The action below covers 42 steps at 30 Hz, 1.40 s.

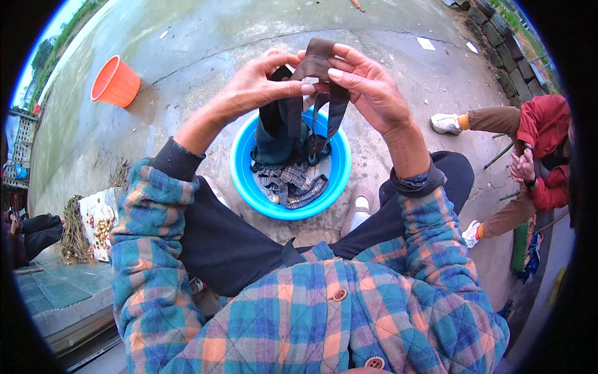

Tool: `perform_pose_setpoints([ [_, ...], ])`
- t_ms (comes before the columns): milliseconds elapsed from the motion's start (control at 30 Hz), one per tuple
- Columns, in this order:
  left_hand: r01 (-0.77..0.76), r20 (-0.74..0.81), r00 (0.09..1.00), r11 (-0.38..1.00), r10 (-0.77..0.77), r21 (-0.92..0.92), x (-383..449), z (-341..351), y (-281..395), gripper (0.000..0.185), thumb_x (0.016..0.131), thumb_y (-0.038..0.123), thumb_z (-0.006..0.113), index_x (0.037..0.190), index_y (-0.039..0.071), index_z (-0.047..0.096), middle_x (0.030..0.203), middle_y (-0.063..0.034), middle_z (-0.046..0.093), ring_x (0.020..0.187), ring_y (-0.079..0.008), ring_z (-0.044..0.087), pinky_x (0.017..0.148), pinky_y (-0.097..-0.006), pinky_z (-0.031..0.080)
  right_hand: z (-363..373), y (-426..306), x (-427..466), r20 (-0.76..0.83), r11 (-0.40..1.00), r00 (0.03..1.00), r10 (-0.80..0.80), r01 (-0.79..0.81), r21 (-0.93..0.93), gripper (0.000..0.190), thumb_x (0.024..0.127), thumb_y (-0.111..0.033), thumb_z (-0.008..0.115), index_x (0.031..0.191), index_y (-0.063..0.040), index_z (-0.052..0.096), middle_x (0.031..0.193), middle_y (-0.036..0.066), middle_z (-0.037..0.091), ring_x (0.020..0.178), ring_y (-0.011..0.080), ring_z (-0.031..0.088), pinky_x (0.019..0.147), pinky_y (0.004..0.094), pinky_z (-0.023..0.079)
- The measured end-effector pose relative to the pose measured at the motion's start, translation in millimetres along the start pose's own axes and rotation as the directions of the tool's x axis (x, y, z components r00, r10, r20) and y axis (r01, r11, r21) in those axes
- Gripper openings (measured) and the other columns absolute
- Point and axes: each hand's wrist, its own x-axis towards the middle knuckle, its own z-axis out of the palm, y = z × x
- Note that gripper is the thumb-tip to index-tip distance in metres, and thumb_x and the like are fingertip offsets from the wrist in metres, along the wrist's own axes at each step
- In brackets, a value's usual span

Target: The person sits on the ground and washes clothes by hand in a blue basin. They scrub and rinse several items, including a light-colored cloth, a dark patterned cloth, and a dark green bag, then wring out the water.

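Observation:
Brown fabric straps point(322, 65) are stretched between my two hands, which are raised above a blue plastic basin point(237, 173). My left hand point(266, 79) pinches the left part of the straps between thumb and fingers. On the other side, my right hand point(371, 86) grips the looped upper end, its thumb pressed on the band. Dark cloth point(275, 142) hangs from the straps down into the basin; the overlap hides how the pieces join. A grey checked cloth point(296, 182) lies crumpled at the basin's bottom.
An orange plastic bucket point(122, 86) stands on the concrete at the far left. Dried plants point(74, 229) lie beside a white board point(96, 215) with peanuts on it. A seated person in a red jacket point(544, 126) is at the right, another person's legs point(42, 231) at the left.

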Motion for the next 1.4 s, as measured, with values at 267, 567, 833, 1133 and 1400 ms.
perform_pose_setpoints([
  [267,0.149,0.021,0.989,0.974,-0.148,-0.168,-5.7,-25.5,10.5,0.025,0.087,0.026,0.071,0.103,0.007,0.068,0.088,0.0029,0.063,0.083,-0.0061,0.057,0.075,-0.0205,0.045,-9.0,11.5,1.8,-0.071,0.974,0.997,0.004,-0.020,-0.226,0.050,0.091,-0.018,0.064,0.137,-0.003,0.048,0.127,0.013,0.058,0.123,0.0213,0.051,0.105,0.0348,0.037],
  [567,0.131,0.028,0.991,0.983,-0.129,-0.129,-0.6,-23.7,12.2,0.021,0.087,0.017,0.068,0.102,0.003,0.068,0.081,0.0045,0.060,0.076,-0.0040,0.053,0.066,-0.0207,0.043,-9.3,4.5,1.6,-0.051,0.974,0.992,0.113,-0.121,-0.190,0.035,0.088,-0.017,0.069,0.118,-0.003,0.057,0.092,0.001,0.061,0.084,0.0075,0.056,0.072,0.0236,0.047],
  [833,0.246,-0.133,0.961,0.969,-0.243,0.003,2.7,-25.5,-4.4,0.019,0.089,0.018,0.065,0.095,0.001,0.071,0.077,0.0027,0.064,0.073,-0.0061,0.054,0.065,-0.0227,0.044,-1.5,-55.2,-3.0,0.036,0.992,0.991,0.129,-0.129,0.014,0.026,0.093,-0.015,0.063,0.113,0.001,0.058,0.085,0.006,0.064,0.076,0.0105,0.060,0.069,0.0222,0.049],
  [1133,0.332,-0.096,0.941,0.940,-0.325,0.077,-2.9,-44.5,-32.7,0.018,0.089,0.018,0.066,0.090,0.002,0.072,0.074,0.0030,0.064,0.070,-0.0058,0.053,0.064,-0.0235,0.043,-13.0,-108.8,-25.3,0.095,0.957,0.971,-0.219,0.195,0.214,0.043,0.094,-0.008,0.047,0.135,0.006,0.047,0.130,0.028,0.054,0.114,0.0343,0.061,0.102,0.0416,0.045],
  [1400,0.319,-0.046,0.947,0.947,-0.317,0.032,-7.1,-50.4,-51.6,0.016,0.091,0.016,0.063,0.094,0.003,0.073,0.076,0.0023,0.066,0.070,-0.0055,0.056,0.065,-0.0232,0.045,-13.6,-112.6,-29.5,0.186,0.928,0.921,-0.343,0.301,0.218,0.060,0.079,0.002,0.049,0.139,0.005,0.043,0.139,0.027,0.046,0.129,0.0391,0.047,0.111,0.0471,0.036],
])
